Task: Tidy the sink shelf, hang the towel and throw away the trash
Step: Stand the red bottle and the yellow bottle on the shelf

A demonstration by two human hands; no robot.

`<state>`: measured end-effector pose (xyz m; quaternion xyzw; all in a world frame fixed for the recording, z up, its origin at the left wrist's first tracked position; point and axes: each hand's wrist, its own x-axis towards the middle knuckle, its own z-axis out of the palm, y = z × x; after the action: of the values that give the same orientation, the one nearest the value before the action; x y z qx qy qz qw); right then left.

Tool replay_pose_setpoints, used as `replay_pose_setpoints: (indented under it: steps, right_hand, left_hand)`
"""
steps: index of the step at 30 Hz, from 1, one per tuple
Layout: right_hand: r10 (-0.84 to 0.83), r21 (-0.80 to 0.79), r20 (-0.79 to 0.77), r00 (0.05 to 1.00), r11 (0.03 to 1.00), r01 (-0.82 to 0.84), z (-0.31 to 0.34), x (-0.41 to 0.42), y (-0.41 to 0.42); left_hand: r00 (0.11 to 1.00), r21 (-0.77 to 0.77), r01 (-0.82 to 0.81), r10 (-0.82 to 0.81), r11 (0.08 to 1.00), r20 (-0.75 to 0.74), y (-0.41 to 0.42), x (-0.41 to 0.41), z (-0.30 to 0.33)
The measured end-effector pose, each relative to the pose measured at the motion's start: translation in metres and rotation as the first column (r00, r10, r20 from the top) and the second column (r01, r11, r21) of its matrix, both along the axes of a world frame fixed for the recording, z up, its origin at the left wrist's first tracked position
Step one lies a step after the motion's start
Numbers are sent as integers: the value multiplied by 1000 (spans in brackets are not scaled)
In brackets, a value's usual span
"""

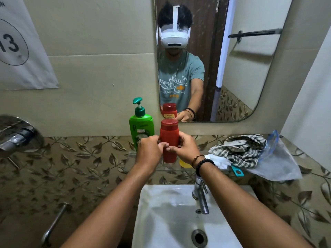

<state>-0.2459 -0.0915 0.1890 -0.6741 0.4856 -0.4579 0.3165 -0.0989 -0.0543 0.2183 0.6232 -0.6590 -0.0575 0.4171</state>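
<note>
An upright red bottle (169, 138) with a round red cap is gripped from both sides, by my left hand (149, 152) and my right hand (186, 148), over the glass shelf (129, 159) above the sink. A green pump bottle (141, 125) stands just to its left against the wall. On the right of the shelf lies a crumpled checked towel (240, 149). Beside it are a white crumpled tissue (219, 161), a clear plastic bag (277, 161) and a teal handle (238, 171). Something yellow (184, 164) peeks out under my right wrist.
The white sink (161, 212) with its chrome tap (201, 196) sits below the shelf. A mirror (232, 68) on the wall reflects a person and a towel bar. A chrome wall valve (16, 135) is at the left and a metal pipe (53, 224) lower left.
</note>
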Motion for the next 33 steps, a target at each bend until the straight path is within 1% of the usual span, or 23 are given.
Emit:
replay_pose_setpoints:
  steps: [3,4,6,8,10,11,14,17,19,23,25,27,29,31,33]
  right_hand:
    - [27,25,-75,997,999,-25,7,-7,5]
    - [39,40,-133,990,999,-33,12,-13,5]
    - [56,83,-302,952,996,-32,26,-30,2]
    - [104,165,-492,865,986,-25,40,-48,1]
    - [162,225,-664,730,974,-11,48,-60,1]
    - [182,245,-721,669,970,1,48,-62,3]
    - [187,244,-806,561,970,26,38,-61,9]
    - [149,197,-843,517,980,38,23,-58,12]
    - [117,163,-838,533,986,39,17,-58,11]
    - [28,110,-774,633,990,91,13,-64,10]
    - [-40,77,-718,695,988,137,14,-71,9]
    - [-131,50,-618,775,977,205,15,-76,10]
    - [-213,51,-471,856,962,267,15,-76,11]
    - [-274,58,-360,892,947,315,14,-72,12]
    - [-319,45,-302,899,937,347,11,-68,12]
  left_hand:
    - [1000,11,-16,15,1000,13,3,5,-5]
    - [1000,15,-21,21,1000,19,5,7,-7]
    - [999,17,-16,15,1000,39,9,7,-14]
    - [998,25,40,-41,999,43,15,2,-23]
    - [992,50,116,-118,992,36,20,-9,-29]
    - [988,64,143,-146,988,44,22,-14,-33]
    - [979,81,180,-187,980,80,23,-31,-40]
    - [976,101,199,-207,975,70,23,-42,-46]
    - [975,117,201,-210,972,69,23,-47,-48]
    - [976,120,205,-212,971,48,20,-56,-50]
    - [975,110,206,-213,972,64,18,-62,-50]
    - [971,111,217,-227,970,78,17,-68,-48]
    - [967,96,236,-244,967,81,17,-74,-47]
    - [962,82,248,-256,965,92,15,-78,-46]
    - [963,83,244,-252,966,95,13,-81,-45]
